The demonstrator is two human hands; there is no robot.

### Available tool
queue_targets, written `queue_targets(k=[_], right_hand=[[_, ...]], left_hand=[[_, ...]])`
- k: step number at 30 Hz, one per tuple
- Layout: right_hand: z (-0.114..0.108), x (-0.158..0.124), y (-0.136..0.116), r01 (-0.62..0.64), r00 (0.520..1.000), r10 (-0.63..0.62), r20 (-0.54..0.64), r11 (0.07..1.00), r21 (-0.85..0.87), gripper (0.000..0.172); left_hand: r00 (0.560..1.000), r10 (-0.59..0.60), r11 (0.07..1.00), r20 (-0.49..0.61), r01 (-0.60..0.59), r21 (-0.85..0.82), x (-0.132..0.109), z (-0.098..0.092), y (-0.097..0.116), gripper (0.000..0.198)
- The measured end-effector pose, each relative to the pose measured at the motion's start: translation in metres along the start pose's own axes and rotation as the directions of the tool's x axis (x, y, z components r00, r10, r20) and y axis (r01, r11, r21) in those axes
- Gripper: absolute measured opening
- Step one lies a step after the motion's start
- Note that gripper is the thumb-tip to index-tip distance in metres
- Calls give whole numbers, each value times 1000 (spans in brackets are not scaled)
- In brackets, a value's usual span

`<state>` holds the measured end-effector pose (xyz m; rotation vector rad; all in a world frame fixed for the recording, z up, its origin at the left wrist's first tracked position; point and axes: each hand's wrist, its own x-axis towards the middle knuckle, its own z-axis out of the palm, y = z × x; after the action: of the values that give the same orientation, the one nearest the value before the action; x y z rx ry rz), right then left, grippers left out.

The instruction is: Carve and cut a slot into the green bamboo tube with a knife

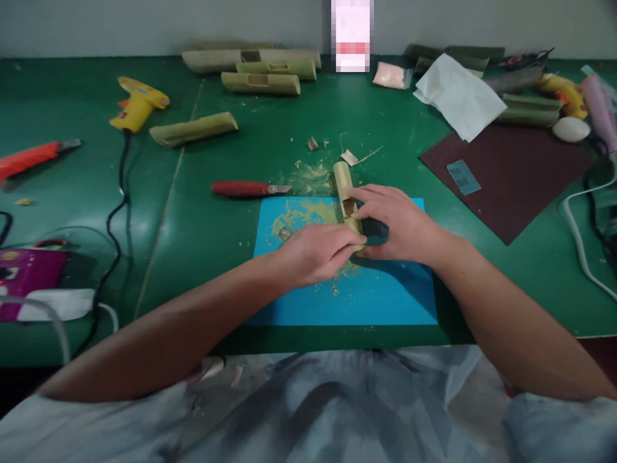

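A short bamboo tube (342,177) with a notch cut in its upper side lies over a blue sheet (390,299), pointing away from me. My right hand (402,222) grips it from the right, with fingertips beside the cut opening. Closed at the tube's near end is my left hand (321,254), its thumb and fingers pressed onto the bamboo. The hands hide most of that near end. Pale shavings and dust are scattered across the sheet. To the left, a red-handled carving knife (250,188) rests on the green table, its blade towards the sheet.
Several bamboo pieces (260,83) lie along the back. A yellow glue gun (139,106) with a black cord and an orange cutter (36,157) are on the left. At right lie brown sandpaper (511,186), a white tissue (460,96) and a white cable (578,238).
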<state>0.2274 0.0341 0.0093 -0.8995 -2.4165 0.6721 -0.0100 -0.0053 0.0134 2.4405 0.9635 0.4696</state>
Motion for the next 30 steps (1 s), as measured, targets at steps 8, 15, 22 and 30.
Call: queue_targets(k=[8,15,22,30], right_hand=[[-1,0,-2,3,999,-2,42,1000,-19,50],[-6,-1,1,-16,996,16,92,1000,-3,53],[-4,0,6,-12,997,12,81,1000,-4,45],[-5,0,1,-17,998,17,69,1000,8,44]], left_hand=[[996,-82,996,-34,81,-24,-15,-10,-8,27],[998,-58,997,27,59,-41,-16,-9,-5,29],[1000,-6,998,9,6,-56,-5,6,-1,27],[1000,-2,1000,3,2,21,-11,4,-3,28]])
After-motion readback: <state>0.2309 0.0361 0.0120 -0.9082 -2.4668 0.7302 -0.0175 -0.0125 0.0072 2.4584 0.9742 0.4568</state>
